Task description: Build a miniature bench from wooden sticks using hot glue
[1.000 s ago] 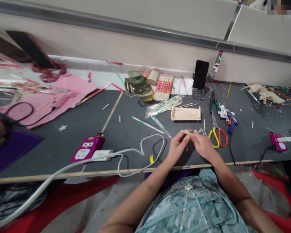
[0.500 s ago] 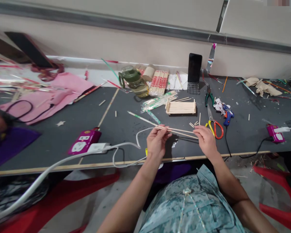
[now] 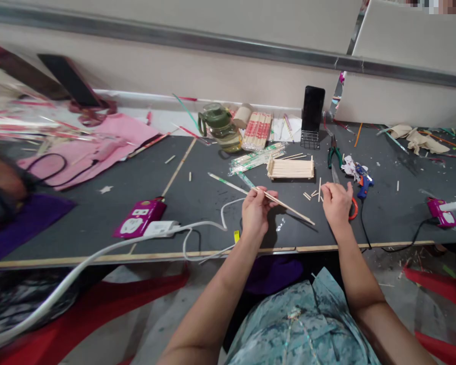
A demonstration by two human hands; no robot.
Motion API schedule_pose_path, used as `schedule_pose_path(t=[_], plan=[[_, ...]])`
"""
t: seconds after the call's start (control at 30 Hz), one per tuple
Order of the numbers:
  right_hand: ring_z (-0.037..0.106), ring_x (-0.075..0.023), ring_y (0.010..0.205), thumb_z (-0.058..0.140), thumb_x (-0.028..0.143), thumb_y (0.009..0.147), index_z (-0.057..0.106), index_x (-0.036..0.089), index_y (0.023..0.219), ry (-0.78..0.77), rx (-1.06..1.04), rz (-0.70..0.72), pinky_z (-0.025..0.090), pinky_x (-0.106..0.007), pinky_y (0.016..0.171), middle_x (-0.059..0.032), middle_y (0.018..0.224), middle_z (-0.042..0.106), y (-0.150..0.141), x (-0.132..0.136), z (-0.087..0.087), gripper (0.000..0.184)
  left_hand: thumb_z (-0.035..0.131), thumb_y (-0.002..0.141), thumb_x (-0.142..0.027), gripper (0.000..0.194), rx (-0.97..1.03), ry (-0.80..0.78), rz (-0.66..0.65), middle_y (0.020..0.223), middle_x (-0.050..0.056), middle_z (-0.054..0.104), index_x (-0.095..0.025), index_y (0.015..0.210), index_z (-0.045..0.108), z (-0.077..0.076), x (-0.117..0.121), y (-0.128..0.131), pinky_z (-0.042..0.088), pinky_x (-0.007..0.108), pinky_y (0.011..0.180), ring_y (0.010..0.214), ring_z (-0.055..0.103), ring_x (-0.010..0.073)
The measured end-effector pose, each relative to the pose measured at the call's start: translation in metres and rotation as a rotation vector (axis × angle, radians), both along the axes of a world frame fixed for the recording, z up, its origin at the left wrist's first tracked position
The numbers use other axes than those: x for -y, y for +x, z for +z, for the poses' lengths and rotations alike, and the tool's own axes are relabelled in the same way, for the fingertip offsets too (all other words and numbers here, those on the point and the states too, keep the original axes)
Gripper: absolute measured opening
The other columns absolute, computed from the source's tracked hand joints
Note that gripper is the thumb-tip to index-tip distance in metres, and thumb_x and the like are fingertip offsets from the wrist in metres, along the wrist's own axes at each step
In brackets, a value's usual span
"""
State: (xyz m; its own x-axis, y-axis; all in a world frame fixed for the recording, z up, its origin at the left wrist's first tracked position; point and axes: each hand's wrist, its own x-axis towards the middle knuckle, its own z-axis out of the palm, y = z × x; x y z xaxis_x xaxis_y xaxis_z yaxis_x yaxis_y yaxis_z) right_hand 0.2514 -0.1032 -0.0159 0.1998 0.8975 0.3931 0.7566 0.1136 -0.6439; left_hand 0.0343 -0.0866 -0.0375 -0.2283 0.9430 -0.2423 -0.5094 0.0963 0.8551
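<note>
My left hand [image 3: 255, 212] is closed round thin wooden sticks [image 3: 289, 207], held by one end so they slant down to the right over the dark table [image 3: 99, 218]. My right hand [image 3: 336, 202] hovers over the scissors [image 3: 351, 207], its fingers curled; whether it grips anything I cannot make out. A small raft of glued sticks [image 3: 291, 168] lies just beyond both hands, with short stick offcuts [image 3: 313, 193] scattered in front of it.
Pliers [image 3: 333, 156] and a blue glue gun [image 3: 362, 181] lie right of the raft. Behind are a phone on a stand [image 3: 312, 116], a green jug [image 3: 220, 126] and wrapped chopstick packs [image 3: 256, 158]. A purple power strip [image 3: 139, 224] with white cable sits left. Pink cloth [image 3: 95, 147] far left.
My right hand has let go of the sticks' far end and moved right to the scissors. My left hand keeps the sticks, now angled down to the right.
</note>
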Motion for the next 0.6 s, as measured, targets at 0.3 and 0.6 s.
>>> schedule_pose_path(t=[0.3,0.6], plan=[[0.069,-0.0254,0.094,0.055,0.035,0.099,0.07,0.019,0.108,-0.271,0.018,-0.061,0.046,-0.033,0.082,-0.012,0.102,0.076,-0.002,-0.082,0.004,0.025,0.078,0.075,-0.046,0.031,-0.08,0.096,0.238,0.094,0.003,0.071,-0.02,0.08,0.063,0.001,-0.048,-0.003,0.049,0.02,0.06,0.077,0.065,0.012],[0.071,-0.0234,0.088,0.06,0.038,0.097,0.076,0.016,0.088,-0.359,0.098,0.035,0.045,-0.029,0.077,-0.0131,0.091,0.078,-0.012,-0.107,0.001,0.029,0.08,0.071,-0.048,0.034,-0.064,0.071,0.173,0.111,0.009,0.074,-0.018,0.077,0.066,-0.01,-0.064,-0.004,0.052,0.024,0.073,0.09,0.068,0.0159]])
